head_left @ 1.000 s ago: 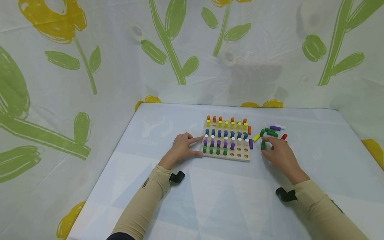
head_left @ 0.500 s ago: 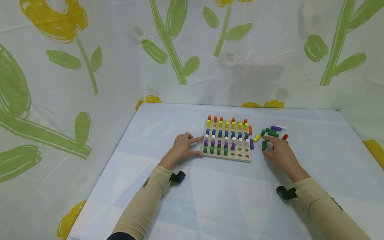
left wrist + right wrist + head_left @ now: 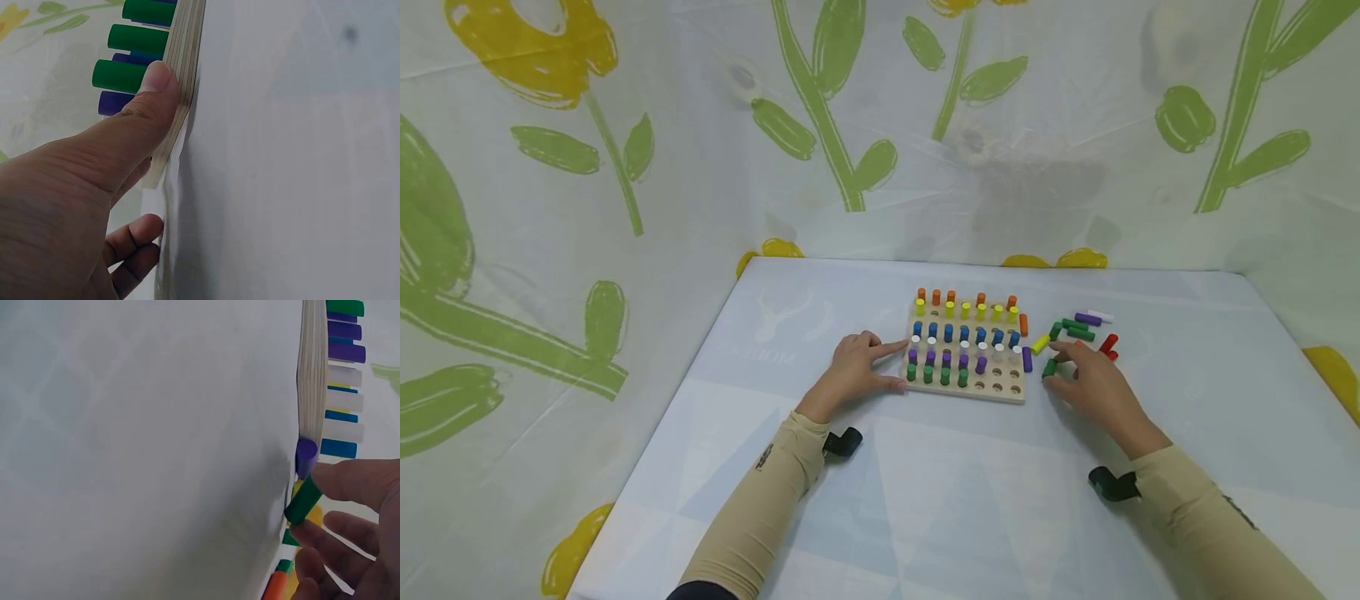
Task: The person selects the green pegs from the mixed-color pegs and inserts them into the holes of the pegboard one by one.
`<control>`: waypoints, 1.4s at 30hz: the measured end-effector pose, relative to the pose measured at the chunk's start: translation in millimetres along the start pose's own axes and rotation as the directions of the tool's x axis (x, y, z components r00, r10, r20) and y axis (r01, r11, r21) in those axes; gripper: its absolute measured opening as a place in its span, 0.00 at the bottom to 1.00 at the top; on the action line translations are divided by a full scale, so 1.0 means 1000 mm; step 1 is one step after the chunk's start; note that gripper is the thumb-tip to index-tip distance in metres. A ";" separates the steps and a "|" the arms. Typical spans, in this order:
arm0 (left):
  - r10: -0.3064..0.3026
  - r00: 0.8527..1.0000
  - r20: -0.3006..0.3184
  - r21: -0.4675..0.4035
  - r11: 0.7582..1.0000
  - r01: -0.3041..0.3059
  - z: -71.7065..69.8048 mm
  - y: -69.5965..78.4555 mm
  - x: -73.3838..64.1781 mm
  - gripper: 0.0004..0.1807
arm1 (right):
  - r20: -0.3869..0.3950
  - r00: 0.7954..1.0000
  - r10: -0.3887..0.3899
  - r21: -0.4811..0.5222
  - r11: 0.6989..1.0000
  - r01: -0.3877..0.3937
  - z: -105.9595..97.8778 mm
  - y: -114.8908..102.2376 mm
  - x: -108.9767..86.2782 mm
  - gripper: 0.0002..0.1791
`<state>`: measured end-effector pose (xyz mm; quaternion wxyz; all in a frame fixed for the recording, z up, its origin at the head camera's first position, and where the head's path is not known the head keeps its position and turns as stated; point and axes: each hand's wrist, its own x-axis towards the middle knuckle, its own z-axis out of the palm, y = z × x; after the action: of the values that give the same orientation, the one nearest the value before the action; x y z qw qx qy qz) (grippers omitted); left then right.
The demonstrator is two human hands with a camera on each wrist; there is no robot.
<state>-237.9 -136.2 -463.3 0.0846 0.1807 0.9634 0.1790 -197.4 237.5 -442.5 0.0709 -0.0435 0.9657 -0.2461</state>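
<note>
A wooden pegboard (image 3: 961,394) holds rows of orange, yellow, blue, white, purple and green pegs. My left hand (image 3: 853,371) is at its left side, the straight index finger touching the left edge and the thumb at the near corner. The left wrist view shows that thumb (image 3: 156,78) against the board's edge beside a green peg in the near row; the other fingers bend loosely. Right of the board, my right hand (image 3: 1097,387) pinches a loose green peg (image 3: 303,501) between thumb and fingertip. The peg tilts in the right wrist view, close by a purple peg (image 3: 305,453).
Loose pegs lie right of the board: a purple peg (image 3: 1027,359) and an orange peg (image 3: 1024,325) by its edge, a yellow peg (image 3: 1040,344), and several green, purple, white and red pegs farther right. Several holes at the board's near right are unfilled. Flower-printed cloth surrounds the table.
My right hand has shifted slightly left, and the green peg at its fingertips has moved left and tilted. More of the red pegs shows behind the hand. The left hand stays at the board.
</note>
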 end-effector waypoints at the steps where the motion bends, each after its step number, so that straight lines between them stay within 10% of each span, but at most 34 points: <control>1: 0.000 1.000 0.001 -0.001 1.000 0.000 0.000 0.000 0.000 0.45 | 0.000 1.000 -0.002 -0.003 1.000 0.002 0.001 -0.001 0.000 0.36; 42: 0.006 1.000 0.001 -0.009 1.000 -0.006 -0.002 0.000 -0.001 0.44 | -0.096 0.995 -0.002 0.018 1.000 0.004 0.002 -0.003 -0.010 0.29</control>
<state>-237.0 -137.4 -461.7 0.0853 0.1835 0.9620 0.1833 -187.1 234.9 -441.8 0.0245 -0.0324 0.9656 -0.2568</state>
